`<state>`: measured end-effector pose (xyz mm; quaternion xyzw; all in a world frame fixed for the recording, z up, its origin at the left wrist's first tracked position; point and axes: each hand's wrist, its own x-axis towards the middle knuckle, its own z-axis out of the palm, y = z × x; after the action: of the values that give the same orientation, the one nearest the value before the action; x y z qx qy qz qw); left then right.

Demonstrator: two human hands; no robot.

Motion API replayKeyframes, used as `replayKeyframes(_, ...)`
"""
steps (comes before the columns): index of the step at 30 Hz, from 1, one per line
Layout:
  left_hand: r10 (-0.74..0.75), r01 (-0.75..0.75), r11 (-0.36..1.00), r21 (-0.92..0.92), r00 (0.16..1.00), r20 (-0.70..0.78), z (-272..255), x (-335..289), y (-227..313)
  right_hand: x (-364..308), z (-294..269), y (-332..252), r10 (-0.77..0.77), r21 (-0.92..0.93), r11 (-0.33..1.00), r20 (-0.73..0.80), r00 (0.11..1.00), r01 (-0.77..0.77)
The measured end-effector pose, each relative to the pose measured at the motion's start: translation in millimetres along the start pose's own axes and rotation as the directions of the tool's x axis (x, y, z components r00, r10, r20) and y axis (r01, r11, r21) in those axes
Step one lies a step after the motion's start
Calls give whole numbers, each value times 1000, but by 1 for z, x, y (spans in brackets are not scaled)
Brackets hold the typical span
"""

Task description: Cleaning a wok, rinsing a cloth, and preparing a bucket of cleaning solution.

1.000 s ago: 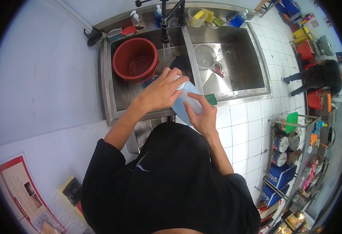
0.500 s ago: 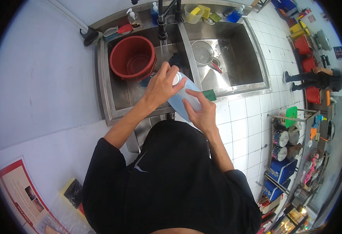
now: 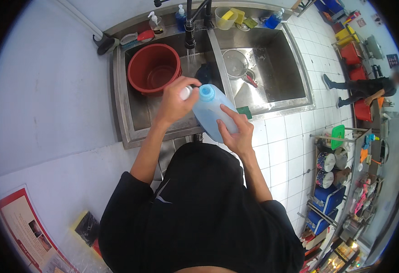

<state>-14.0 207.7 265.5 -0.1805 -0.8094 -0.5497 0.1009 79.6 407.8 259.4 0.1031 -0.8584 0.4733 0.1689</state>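
My right hand [image 3: 239, 133] grips the side of a large pale-blue plastic jug [image 3: 212, 111], tilted over the front edge of the sink. The jug's round mouth [image 3: 206, 92] is uncovered. Just left of it, my left hand [image 3: 176, 103] pinches a white screw cap [image 3: 186, 93], apart from the jug. Beyond my left hand a red bucket [image 3: 150, 68] stands in the left sink basin [image 3: 140, 113]. Water runs from the black faucet [image 3: 190, 38] into that basin, beside the bucket. A dark object [image 3: 204, 73] lies near the stream; its kind is unclear.
In the right basin [image 3: 272, 82] lie a round strainer [image 3: 235, 63] and a red-handled tool [image 3: 251, 81]. A green scouring pad [image 3: 245, 112] rests on the front rim. Soap bottles [image 3: 156, 23], a brush [image 3: 129, 40] and sponges [image 3: 238, 16] line the back ledge. A person [image 3: 367, 88] stands far right.
The white cap has come off the jug; my left hand has carried it slightly left. My right hand still holds the jug. The person at the far right has shifted position.
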Motion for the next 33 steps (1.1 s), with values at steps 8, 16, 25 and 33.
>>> replayKeyframes(8, -54, -189, 897, 400, 850, 525, -5, 30, 26, -2, 1, 1, 27, 9, 1000, 38, 999, -27)
replayKeyframes(16, -43, -335, 888, 316, 622, 782, -3, 60, 23, -2, 0, 0, 12, -2, 1000, -1, 1000, -12)
replayKeyframes(25, -138, -296, 886, 357, 565, 813, 1, 66, 11, -1, 1, 0, 36, 5, 999, -3, 999, -36)
replayKeyframes(33, 93, -231, 964, 130, 754, 651, 0, 53, 7, 2, 2, 3, 27, 8, 1000, -14, 1000, -27)
